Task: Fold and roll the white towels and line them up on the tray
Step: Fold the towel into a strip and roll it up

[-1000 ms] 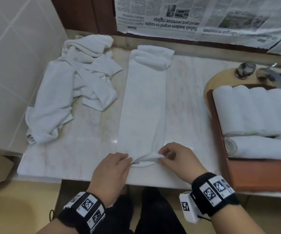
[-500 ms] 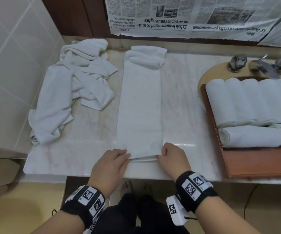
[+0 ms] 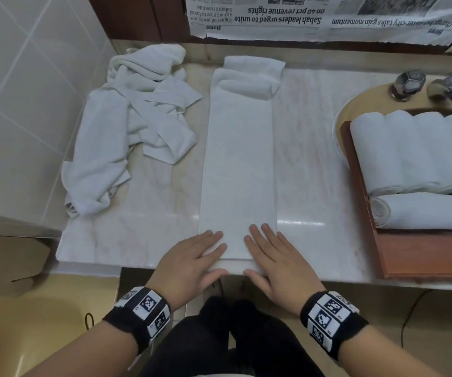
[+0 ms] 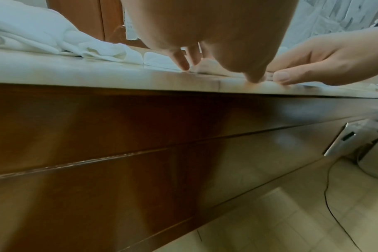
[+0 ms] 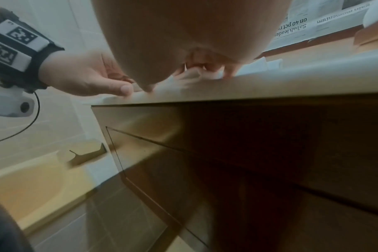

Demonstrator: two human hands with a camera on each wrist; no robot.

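Fingers [image 3: 214, 242] of my left hand [image 3: 189, 263] and right hand [image 3: 273, 263] lie straight and slightly spread, pressed flat on the near end of the towel [image 3: 238, 164], which I judge pins that end so a tight roll can start there. Going by size, the counter [image 3: 306, 164] carries this long folded strip running away from me with its far end bunched up, and a loose pile [image 3: 132, 126] waits to its left. On the right the tray [image 3: 420, 257] holds finished rolls [image 3: 415, 148] side by side, with one more roll [image 3: 426, 210] lying across in front of them.
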